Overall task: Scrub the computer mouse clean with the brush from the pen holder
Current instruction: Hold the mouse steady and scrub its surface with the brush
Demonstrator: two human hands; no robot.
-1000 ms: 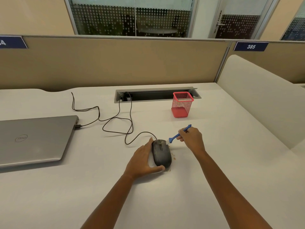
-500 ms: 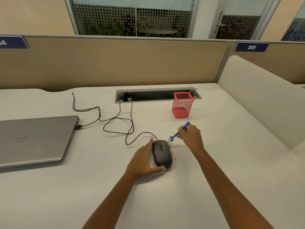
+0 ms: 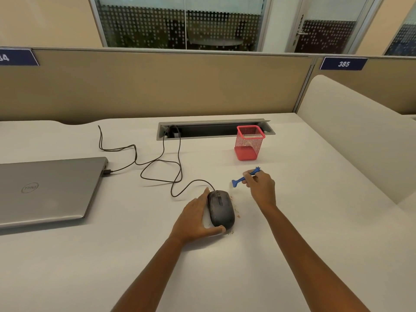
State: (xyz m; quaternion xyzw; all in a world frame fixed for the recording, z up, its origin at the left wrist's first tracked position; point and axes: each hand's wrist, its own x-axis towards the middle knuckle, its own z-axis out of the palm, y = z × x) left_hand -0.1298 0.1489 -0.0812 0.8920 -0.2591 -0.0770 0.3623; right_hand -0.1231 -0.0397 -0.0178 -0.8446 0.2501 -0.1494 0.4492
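A dark grey wired computer mouse (image 3: 221, 208) lies on the white desk. My left hand (image 3: 195, 218) cups its left side and rear, thumb under the near end. My right hand (image 3: 261, 186) pinches a small blue brush (image 3: 244, 177) by its handle. The brush's pale bristles point down-left and hover just off the mouse's front right corner, not touching it. Reddish-brown crumbs (image 3: 236, 212) lie on the desk along the mouse's right side. The red mesh pen holder (image 3: 249, 143) stands behind, with nothing visible in it.
A closed grey laptop (image 3: 48, 190) lies at the left, with a black cable (image 3: 157, 163) looping from it and from the mouse to a cable tray slot (image 3: 213, 129) at the back. A beige partition (image 3: 157, 86) borders the rear, a curved divider (image 3: 360, 140) the right.
My right hand has lifted the brush away from the mouse's front, up and to the right. My left hand and the mouse have stayed in place.
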